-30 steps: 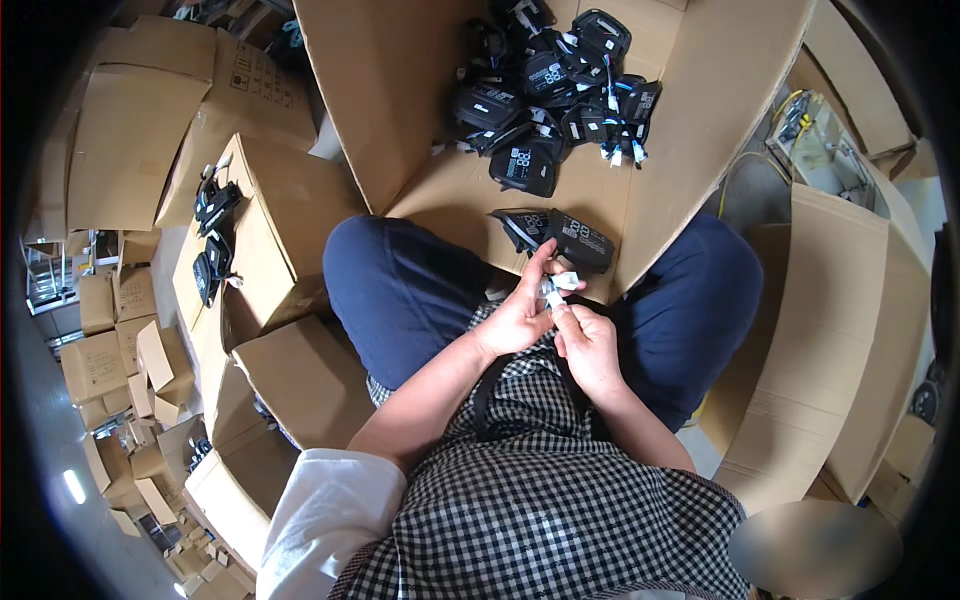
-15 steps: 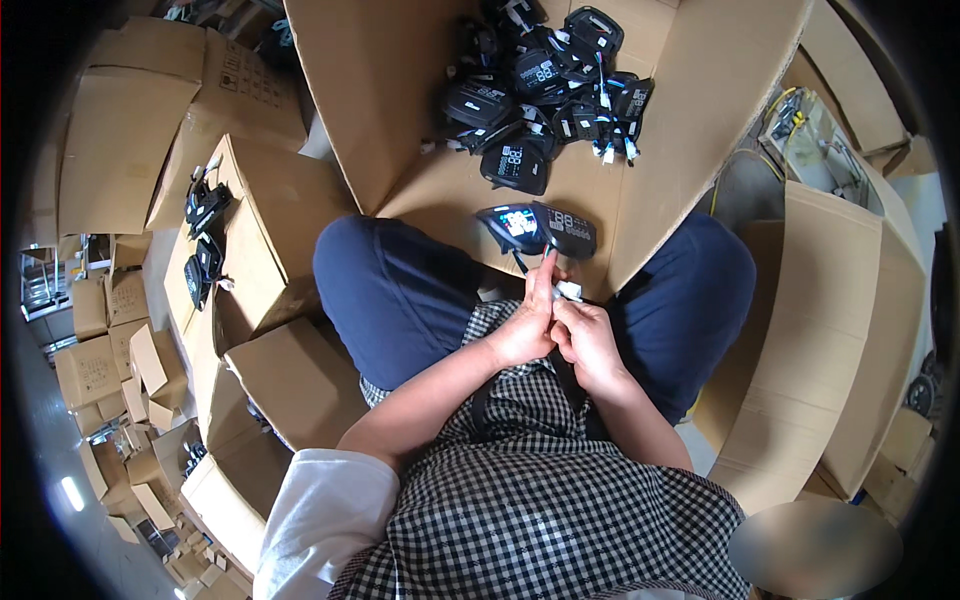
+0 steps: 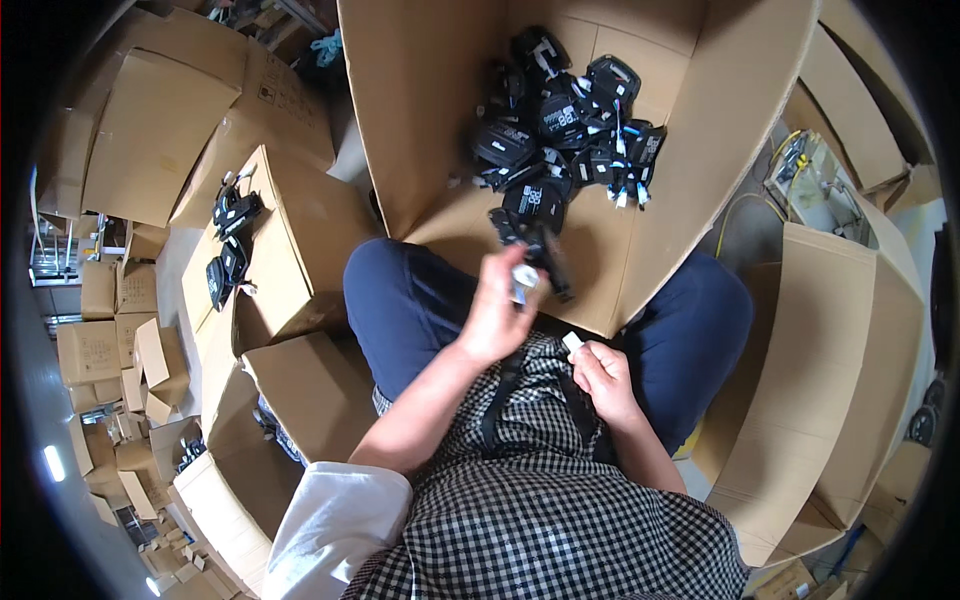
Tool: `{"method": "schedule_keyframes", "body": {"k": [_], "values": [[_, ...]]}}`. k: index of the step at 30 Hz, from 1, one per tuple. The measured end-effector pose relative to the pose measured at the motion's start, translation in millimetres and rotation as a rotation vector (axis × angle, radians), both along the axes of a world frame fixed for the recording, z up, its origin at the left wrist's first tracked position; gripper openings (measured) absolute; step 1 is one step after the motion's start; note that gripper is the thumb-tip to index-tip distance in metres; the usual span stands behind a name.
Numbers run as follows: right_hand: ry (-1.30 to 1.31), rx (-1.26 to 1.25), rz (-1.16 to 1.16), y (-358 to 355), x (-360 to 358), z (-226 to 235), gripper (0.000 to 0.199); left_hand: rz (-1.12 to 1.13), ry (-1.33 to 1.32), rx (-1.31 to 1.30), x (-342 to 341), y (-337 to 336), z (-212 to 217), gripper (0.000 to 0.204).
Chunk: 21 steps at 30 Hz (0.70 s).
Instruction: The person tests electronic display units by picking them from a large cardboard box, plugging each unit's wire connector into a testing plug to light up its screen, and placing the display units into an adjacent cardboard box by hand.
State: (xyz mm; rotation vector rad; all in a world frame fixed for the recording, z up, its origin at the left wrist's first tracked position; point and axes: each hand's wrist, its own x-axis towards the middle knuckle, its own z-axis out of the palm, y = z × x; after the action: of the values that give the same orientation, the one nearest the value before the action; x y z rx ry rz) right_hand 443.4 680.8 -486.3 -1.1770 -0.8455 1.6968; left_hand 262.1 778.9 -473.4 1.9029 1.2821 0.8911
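My left hand is closed, with a small white plug showing at its fingers. Just beyond those fingers, at the near side of the big cardboard box, hang dark display units that seem held by their leads; they are smeared by motion. My right hand, nearer my lap, pinches a white connector. The two hands are apart. Inside the box lies a heap of black display units with short cables and white plugs.
On a carton to the left lie two black units. An open carton stands below it. Open box flaps rise at my right, near a machine part with yellow cable. Stacked cartons fill the far left.
My hands were together at the white connector and have parted. The left moved up and left, and the units there tilted. One unit's screen was brightly lit; no lit screen shows now.
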Motion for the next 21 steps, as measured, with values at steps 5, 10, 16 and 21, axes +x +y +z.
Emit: {"method": "schedule_keyframes", "body": {"k": [5,10,16,21], "values": [[-0.015,-0.166,-0.126,-7,-1,-13,0.028,0.518,-0.020,0.617,-82,10,132,0.051],[-0.056,-0.216,-0.137,-4,-5,-17,0.029,0.822,0.406,0.997,-221,-58,179,0.067],[-0.094,-0.187,-0.081,4,-8,-27,0.031,1.564,0.651,0.487,-330,-170,112,0.075],[-0.142,-0.177,-0.075,8,-7,-32,0.032,1.906,-0.199,-0.414,-348,-193,66,0.082]]}}
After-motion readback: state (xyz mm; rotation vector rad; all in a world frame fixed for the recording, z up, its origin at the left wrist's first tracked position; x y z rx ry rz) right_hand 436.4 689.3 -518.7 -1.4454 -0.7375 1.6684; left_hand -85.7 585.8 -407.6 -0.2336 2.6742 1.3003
